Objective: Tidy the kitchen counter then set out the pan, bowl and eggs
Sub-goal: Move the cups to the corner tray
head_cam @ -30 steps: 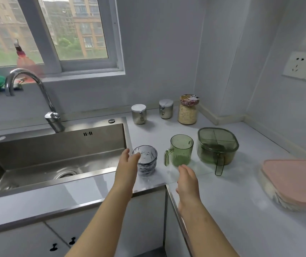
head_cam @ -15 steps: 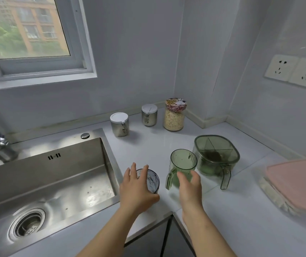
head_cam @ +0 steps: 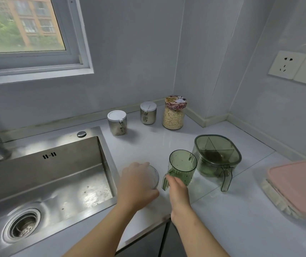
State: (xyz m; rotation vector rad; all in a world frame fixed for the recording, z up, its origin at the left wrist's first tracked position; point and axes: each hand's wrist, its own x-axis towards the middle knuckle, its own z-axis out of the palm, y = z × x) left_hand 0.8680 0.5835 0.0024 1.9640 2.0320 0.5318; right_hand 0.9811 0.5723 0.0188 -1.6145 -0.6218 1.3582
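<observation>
My left hand (head_cam: pixel 137 184) is wrapped around a small marbled glass cup (head_cam: pixel 155 176) that stands on the white counter (head_cam: pixel 232 219) beside the sink; the hand hides most of the cup. My right hand (head_cam: pixel 177 190) grips the lower side of a green see-through mug (head_cam: pixel 182 164), its handle (head_cam: pixel 165 182) pointing toward me. Both cups stand upright on the counter. No pan, bowl or eggs are in view.
A steel sink (head_cam: pixel 42 182) fills the left. Behind the mug sits a green lidded container with a handle (head_cam: pixel 217 156). Two steel canisters (head_cam: pixel 116 122) (head_cam: pixel 148 112) and an oat jar (head_cam: pixel 174 113) line the back wall. A pink-lidded box (head_cam: pixel 297 188) lies at right.
Both hands have reached forward and closed on the cups: the left around the marbled cup, the right onto the green mug. The view has swung right and down.
</observation>
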